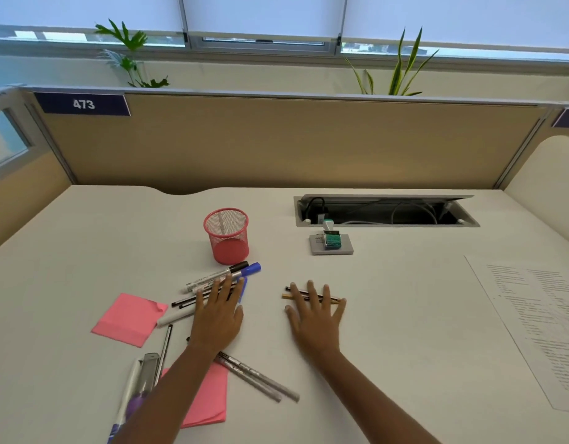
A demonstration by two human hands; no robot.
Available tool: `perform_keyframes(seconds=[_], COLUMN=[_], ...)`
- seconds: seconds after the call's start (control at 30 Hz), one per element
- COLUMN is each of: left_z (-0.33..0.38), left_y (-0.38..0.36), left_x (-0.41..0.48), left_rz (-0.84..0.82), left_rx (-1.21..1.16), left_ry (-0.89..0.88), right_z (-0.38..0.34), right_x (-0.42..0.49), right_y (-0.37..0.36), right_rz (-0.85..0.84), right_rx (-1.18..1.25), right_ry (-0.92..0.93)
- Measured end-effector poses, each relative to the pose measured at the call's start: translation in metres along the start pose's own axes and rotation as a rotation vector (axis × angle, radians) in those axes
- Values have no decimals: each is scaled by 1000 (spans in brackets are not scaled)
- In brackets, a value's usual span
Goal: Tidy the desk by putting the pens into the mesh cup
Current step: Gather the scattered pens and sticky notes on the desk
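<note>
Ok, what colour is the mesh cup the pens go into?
The mesh cup is pinkish red wire mesh, plain in the head view.

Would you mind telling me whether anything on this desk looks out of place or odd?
Pens lie scattered at mixed angles beside the mesh cup, not in it, and one pink sticky pad has a curled corner.

A dark blue plate (82, 104) on the partition (276, 142), far beyond the left fingers (225, 288) and off to their left, reads "473" in white. Print on the sheet (539, 318) right of the right fingers (311, 293), and on the markers (212, 278) by the left fingers, is too small to read.
</note>
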State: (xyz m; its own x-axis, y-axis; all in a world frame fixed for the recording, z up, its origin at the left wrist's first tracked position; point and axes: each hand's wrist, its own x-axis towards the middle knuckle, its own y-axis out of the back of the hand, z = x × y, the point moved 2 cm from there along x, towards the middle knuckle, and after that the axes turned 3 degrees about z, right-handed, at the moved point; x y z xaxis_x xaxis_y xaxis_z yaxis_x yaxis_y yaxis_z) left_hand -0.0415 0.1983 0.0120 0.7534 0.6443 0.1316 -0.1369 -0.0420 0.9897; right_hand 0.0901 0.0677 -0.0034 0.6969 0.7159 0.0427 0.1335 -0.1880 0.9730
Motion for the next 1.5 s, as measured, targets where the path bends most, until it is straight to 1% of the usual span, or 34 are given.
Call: perform_keyframes(seconds=[0.13, 0.27, 0.37, 0.43, 0.5, 0.53, 0.6, 0.8, 0.9, 0.97, 1.1, 1.23, 1.43, 1.5], left_z=[-27, -47, -55, -56, -54, -51, -42, -2, 21, 35, 58, 74, 73, 68], left_y=[5, 7, 9, 9, 6, 5, 3, 0, 0, -2, -7, -11, -12, -10], left_x=[-7, -14, -18, -22, -28, -32, -43, -85, -107, -120, -150, -176, -169, -161], left_rz=[9, -7, 9, 38, 63, 94, 144, 118, 76, 79, 116, 100, 103, 96], left_rx=[32, 52, 75, 68, 42, 38, 37, -57, -86, -92, -136, -89, -93, -85], left_ry=[-23, 4, 12, 20, 44, 48, 38, 29, 12, 7, 37, 16, 73, 89], right_z=[-45, -81, -97, -99, -98, -95, -90, -67, -51, -42, -27, -17, -11, -9], right_x=[-15, -24, -26, -29, -32, -34, -39, -63, -78, -90, -111, -127, -137, -139], right_y=[-9, -17, -20, -12, -5, -5, -1, 0, 0, 2, 7, 15, 21, 22], right_rz=[-26, -64, -101, -70, -40, -4, 15, 6, -12, -38, -96, -127, -191, -175], right_rx=[56, 87, 155, 213, 311, 339, 376, 353, 308, 292, 335, 383, 352, 353], right_ry=[4, -1, -26, -28, -21, -4, 18, 99, 123, 132, 143, 162, 205, 237])
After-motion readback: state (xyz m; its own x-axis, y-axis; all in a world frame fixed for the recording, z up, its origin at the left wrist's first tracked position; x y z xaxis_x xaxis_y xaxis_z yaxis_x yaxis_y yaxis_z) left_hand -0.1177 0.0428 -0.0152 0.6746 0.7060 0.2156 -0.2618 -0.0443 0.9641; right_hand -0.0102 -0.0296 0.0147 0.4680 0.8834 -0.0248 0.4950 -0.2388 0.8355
